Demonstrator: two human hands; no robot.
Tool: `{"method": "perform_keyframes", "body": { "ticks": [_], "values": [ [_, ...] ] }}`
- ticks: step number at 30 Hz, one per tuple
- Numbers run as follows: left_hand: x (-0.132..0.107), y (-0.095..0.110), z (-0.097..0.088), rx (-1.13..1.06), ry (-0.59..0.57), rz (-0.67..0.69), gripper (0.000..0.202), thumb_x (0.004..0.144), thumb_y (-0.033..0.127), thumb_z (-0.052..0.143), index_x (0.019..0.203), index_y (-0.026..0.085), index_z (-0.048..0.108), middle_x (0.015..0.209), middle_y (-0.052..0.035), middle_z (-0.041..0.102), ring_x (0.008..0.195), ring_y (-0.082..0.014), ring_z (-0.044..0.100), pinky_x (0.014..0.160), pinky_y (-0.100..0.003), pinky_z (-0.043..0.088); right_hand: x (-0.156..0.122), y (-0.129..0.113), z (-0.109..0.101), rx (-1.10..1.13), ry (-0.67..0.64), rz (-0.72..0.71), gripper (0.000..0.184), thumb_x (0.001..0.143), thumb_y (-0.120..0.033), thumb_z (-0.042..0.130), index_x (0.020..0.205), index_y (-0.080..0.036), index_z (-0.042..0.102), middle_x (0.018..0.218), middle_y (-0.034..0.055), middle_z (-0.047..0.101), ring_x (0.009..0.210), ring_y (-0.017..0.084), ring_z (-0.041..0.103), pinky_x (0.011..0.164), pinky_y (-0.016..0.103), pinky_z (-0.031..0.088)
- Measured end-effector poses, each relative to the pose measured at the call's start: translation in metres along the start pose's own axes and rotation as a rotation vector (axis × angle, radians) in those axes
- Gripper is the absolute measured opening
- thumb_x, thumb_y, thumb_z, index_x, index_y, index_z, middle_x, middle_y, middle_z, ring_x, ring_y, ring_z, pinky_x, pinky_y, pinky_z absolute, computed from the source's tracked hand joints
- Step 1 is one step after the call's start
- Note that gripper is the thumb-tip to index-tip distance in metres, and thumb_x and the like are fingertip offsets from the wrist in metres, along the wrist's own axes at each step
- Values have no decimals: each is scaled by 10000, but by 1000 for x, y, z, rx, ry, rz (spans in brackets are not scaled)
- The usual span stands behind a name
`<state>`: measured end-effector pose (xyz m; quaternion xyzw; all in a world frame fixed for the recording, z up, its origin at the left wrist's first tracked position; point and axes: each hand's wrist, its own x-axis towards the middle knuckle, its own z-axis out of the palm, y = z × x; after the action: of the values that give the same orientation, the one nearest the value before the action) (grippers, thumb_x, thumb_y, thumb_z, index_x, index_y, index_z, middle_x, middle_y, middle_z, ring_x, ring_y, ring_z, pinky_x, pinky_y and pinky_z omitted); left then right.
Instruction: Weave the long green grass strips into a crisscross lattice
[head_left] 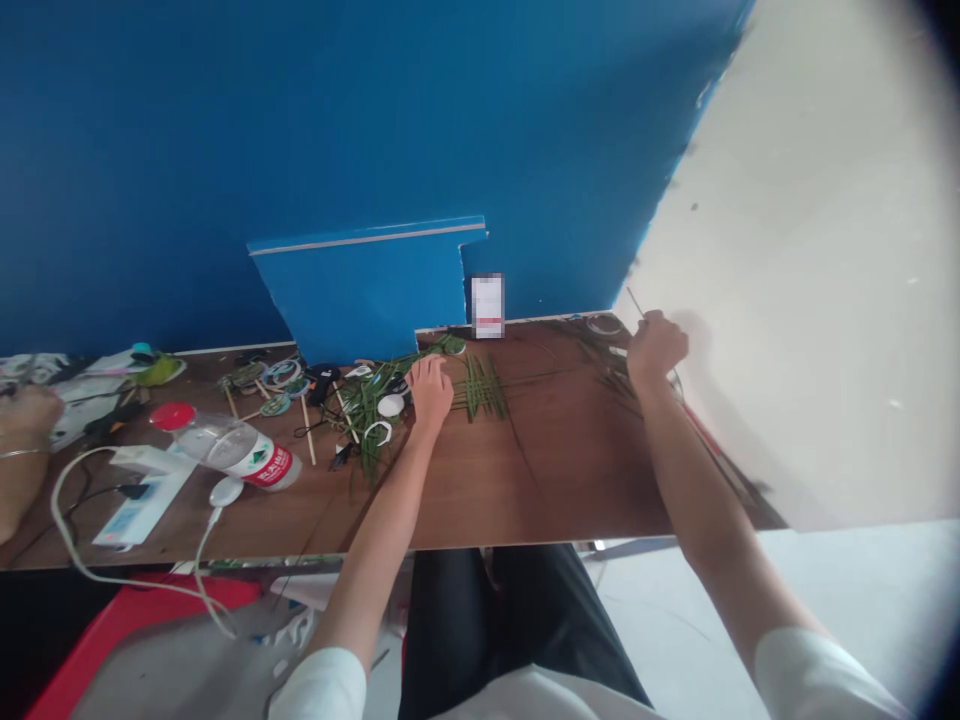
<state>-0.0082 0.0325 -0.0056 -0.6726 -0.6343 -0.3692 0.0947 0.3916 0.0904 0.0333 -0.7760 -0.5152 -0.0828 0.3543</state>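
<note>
On the brown table, a small woven lattice of green leaf strips (pixel 484 387) lies flat in front of me. My left hand (pixel 430 388) rests just left of it, at the edge of a loose heap of green strips (pixel 367 425). Its fingers look slightly apart and bent downward, with the tips partly hidden. Over by the white wall, my right hand (pixel 658 345) is raised and closed around a thin strip (pixel 635 302) whose end sticks out up and to the left. More loose strips (pixel 592 345) lie below and left of that hand.
A red-capped water bottle (pixel 232 445) lies on its side near a white power strip (pixel 146 505) with cables. Round woven pieces on sticks (pixel 277 385) lie behind. A blue board (pixel 367 290) stands at the back. Another person's hand (pixel 26 430) is at far left.
</note>
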Motion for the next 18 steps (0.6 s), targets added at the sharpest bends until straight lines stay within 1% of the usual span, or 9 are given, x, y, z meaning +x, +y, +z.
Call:
{"method": "perform_keyframes", "body": {
  "ticks": [3, 5, 8, 10, 12, 13, 14, 16, 18],
  "values": [
    [0, 0, 0, 1, -18, -7, 307, 837, 70, 452, 1069, 218, 588, 1221, -101, 608, 1178, -281, 501, 983, -433, 343, -2, -9, -5, 52, 103, -38, 462, 1012, -398, 253, 1078, -153, 640, 976, 225, 634, 922, 313, 521, 815, 453, 311],
    [0, 0, 1, 5, -26, -11, 293, 845, 76, 452, 1061, 218, 590, 1206, -99, 614, 1166, -277, 507, 978, -426, 345, -8, -17, -6, 56, 99, -48, 420, 996, -399, 308, 1033, -163, 654, 919, 198, 646, 877, 301, 529, 785, 436, 341],
    [1, -1, 2, 10, -31, -11, 265, 858, 85, 450, 1038, 216, 595, 1174, -96, 626, 1134, -270, 521, 960, -412, 354, -21, -32, -5, 100, 65, -211, 356, 964, -384, 384, 952, -181, 677, 953, 158, 660, 935, 290, 539, 804, 409, 374],
    [1, -2, 3, 10, -35, -7, 255, 867, 88, 447, 1027, 217, 597, 1156, -91, 632, 1117, -266, 526, 952, -409, 356, -31, -41, -3, 208, -21, -288, 346, 940, -409, 426, 937, -179, 686, 934, 127, 678, 902, 260, 565, 804, 372, 398],
    [1, -2, 2, 1, -49, 11, 248, 877, 94, 446, 1024, 223, 599, 1147, -85, 634, 1112, -261, 526, 947, -405, 358, -42, -49, -1, 345, -195, -293, 378, 920, -459, 448, 876, -175, 694, 793, 89, 683, 757, 221, 582, 715, 324, 417],
    [1, -2, 1, -6, -58, 23, 244, 883, 98, 447, 1026, 225, 600, 1143, -81, 636, 1112, -257, 525, 945, -401, 358, -48, -53, 1, 405, -299, -286, 404, 910, -487, 452, 822, -173, 691, 697, 70, 662, 677, 206, 572, 652, 305, 411],
    [1, -1, 1, -11, -70, 38, 238, 891, 105, 450, 1027, 226, 603, 1140, -78, 639, 1110, -253, 526, 943, -396, 358, -55, -57, 3, 454, -373, -284, 424, 898, -510, 459, 779, -172, 685, 632, 53, 638, 616, 192, 557, 606, 293, 396],
    [0, 2, -1, -20, -105, 76, 215, 910, 132, 457, 1025, 227, 611, 1132, -73, 646, 1102, -244, 530, 940, -385, 357, -71, -62, 8, 514, -479, -314, 408, 870, -516, 495, 744, -175, 681, 581, 31, 615, 570, 179, 550, 573, 283, 375],
    [-1, 7, -2, -27, -148, 122, 191, 942, 181, 454, 1009, 231, 626, 1125, -66, 653, 1095, -233, 533, 940, -378, 352, -86, -66, 14, 546, -554, -336, 361, 860, -483, 513, 778, -177, 688, 577, 21, 616, 565, 179, 564, 583, 285, 380]
  ]
}}
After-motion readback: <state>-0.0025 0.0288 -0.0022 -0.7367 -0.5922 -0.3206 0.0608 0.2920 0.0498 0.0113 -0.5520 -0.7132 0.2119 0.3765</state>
